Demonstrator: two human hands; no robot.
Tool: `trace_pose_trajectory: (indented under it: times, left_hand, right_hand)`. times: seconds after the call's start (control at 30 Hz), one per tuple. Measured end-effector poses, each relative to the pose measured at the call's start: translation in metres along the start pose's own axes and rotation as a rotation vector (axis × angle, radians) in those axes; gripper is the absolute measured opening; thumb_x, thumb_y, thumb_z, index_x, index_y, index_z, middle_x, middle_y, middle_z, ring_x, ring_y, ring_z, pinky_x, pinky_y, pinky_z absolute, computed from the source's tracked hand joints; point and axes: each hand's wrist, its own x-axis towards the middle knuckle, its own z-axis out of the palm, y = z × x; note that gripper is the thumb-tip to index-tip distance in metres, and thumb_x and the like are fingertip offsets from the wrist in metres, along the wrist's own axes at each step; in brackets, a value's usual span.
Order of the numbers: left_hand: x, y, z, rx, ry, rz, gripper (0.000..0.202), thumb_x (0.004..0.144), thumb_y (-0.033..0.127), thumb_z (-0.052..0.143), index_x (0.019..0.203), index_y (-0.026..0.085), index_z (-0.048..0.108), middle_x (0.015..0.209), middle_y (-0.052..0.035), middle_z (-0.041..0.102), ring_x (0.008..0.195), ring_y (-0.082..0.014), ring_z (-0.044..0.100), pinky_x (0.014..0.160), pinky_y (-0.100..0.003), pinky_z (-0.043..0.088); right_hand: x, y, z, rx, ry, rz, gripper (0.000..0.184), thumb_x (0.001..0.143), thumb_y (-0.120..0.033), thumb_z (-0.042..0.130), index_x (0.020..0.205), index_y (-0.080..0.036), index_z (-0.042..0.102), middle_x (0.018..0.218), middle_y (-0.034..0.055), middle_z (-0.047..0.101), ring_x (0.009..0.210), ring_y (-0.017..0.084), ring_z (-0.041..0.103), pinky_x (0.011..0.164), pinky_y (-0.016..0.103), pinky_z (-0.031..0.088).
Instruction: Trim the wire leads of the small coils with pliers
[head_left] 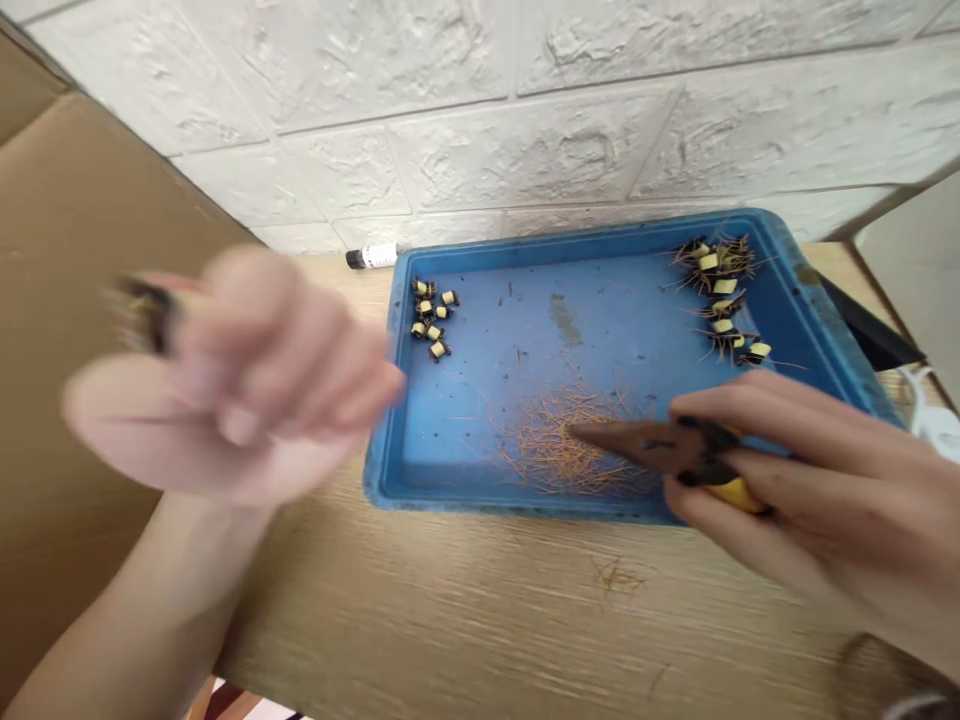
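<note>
My left hand [247, 380] is raised at the left, blurred by motion, its fingers curled; a small dark and yellow part [146, 312] shows at its fingertips. My right hand [810, 480] grips rusty pliers [652, 447] with yellow handles, their tip over the pile of cut copper wire bits [562, 450] in the blue tray [600, 235]. A group of small yellow-and-black coils [433, 318] with trimmed leads lies at the tray's back left. Several coils with long copper leads [724, 290] lie at the back right.
The tray sits on a wooden tabletop [480, 610] against a white brick-pattern wall. A brown cardboard sheet [67, 230] stands at the left. A small white tube with a black cap [373, 257] lies behind the tray. A black object [870, 335] and white cable are at the right.
</note>
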Motion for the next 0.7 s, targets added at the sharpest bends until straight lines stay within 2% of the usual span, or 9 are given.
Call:
trace_pose_trajectory:
  times: [0.07,0.1,0.13,0.23,0.27,0.37,0.53,0.67,0.7]
  left_hand:
    - [0.003,0.007,-0.005,-0.061,0.086,0.176,0.058,0.085,0.023,0.083,0.055,0.017,0.034,0.046,0.0090,0.025,0.042,-0.0048,0.023,0.044,-0.017,0.035]
    - [0.004,0.008,-0.005,-0.031,0.076,0.144,0.061,0.086,0.025,0.082,0.054,0.017,0.030,0.046,0.0078,0.025,0.043,-0.0057,0.024,0.042,-0.019,0.033]
    - [0.005,0.007,-0.004,-0.002,-0.013,0.143,0.058,0.087,0.028,0.079,0.055,0.018,0.032,0.045,0.0070,0.027,0.041,-0.0060,0.026,0.040,-0.021,0.030]
    - [0.006,-0.002,0.006,0.048,-0.071,0.042,0.050,0.094,0.034,0.070,0.057,0.018,0.040,0.048,0.0041,0.034,0.044,-0.0082,0.034,0.042,-0.024,0.031]
    - [0.006,-0.005,0.009,0.044,-0.062,0.021,0.049,0.096,0.035,0.069,0.058,0.018,0.042,0.049,0.0039,0.034,0.044,-0.0084,0.035,0.044,-0.024,0.031]
    - [0.004,-0.009,0.017,0.019,-0.059,-0.034,0.049,0.094,0.039,0.071,0.058,0.019,0.044,0.050,0.0046,0.034,0.045,-0.0092,0.034,0.046,-0.025,0.030]
    - [-0.002,-0.014,0.022,-0.019,-0.124,-0.104,0.049,0.095,0.042,0.071,0.060,0.020,0.045,0.051,0.0050,0.035,0.048,-0.0108,0.035,0.049,-0.026,0.030]
    - [-0.015,-0.024,0.028,0.025,-0.271,-0.226,0.046,0.104,0.054,0.057,0.074,0.020,0.056,0.061,0.0021,0.048,0.054,-0.0119,0.039,0.052,-0.027,0.032]
    - [-0.017,-0.026,0.030,0.052,-0.315,-0.251,0.046,0.106,0.052,0.054,0.075,0.019,0.057,0.063,0.0006,0.052,0.055,-0.0117,0.040,0.052,-0.027,0.032]
  right_hand:
    - [-0.002,0.002,0.000,-0.016,0.008,0.075,0.025,0.100,-0.017,0.061,0.078,-0.025,0.053,0.097,0.0050,0.068,0.073,0.015,0.064,0.059,0.034,0.052]
    - [-0.003,0.003,0.001,-0.015,0.010,0.068,0.027,0.099,-0.016,0.061,0.075,-0.025,0.051,0.095,0.0047,0.067,0.071,0.015,0.063,0.058,0.033,0.051]
    - [-0.003,0.003,0.003,-0.003,-0.002,0.025,0.033,0.100,-0.017,0.059,0.070,-0.024,0.046,0.093,0.0047,0.066,0.069,0.015,0.061,0.057,0.033,0.050]
    - [-0.003,0.003,0.006,-0.022,0.067,-0.011,0.042,0.104,-0.022,0.050,0.063,-0.024,0.040,0.085,0.0062,0.064,0.065,0.016,0.056,0.055,0.035,0.047]
    - [-0.003,0.003,0.006,-0.028,-0.005,-0.014,0.041,0.103,-0.022,0.051,0.063,-0.024,0.043,0.087,0.0073,0.066,0.067,0.017,0.058,0.057,0.036,0.049]
    - [-0.001,0.002,0.004,-0.028,-0.058,-0.020,0.042,0.102,-0.021,0.053,0.061,-0.024,0.045,0.086,0.0083,0.067,0.068,0.018,0.058,0.058,0.037,0.050]
    - [0.003,0.003,0.008,-0.080,-0.032,-0.051,0.040,0.099,-0.018,0.056,0.060,-0.023,0.046,0.082,0.0079,0.066,0.066,0.017,0.057,0.056,0.034,0.051]
    - [0.005,0.002,0.014,-0.120,-0.016,-0.027,0.039,0.098,-0.019,0.056,0.059,-0.023,0.047,0.083,0.0090,0.065,0.067,0.018,0.058,0.057,0.035,0.051]
    - [0.005,0.002,0.015,-0.126,-0.013,-0.023,0.039,0.097,-0.019,0.056,0.059,-0.022,0.048,0.083,0.0091,0.066,0.067,0.018,0.058,0.057,0.035,0.051]
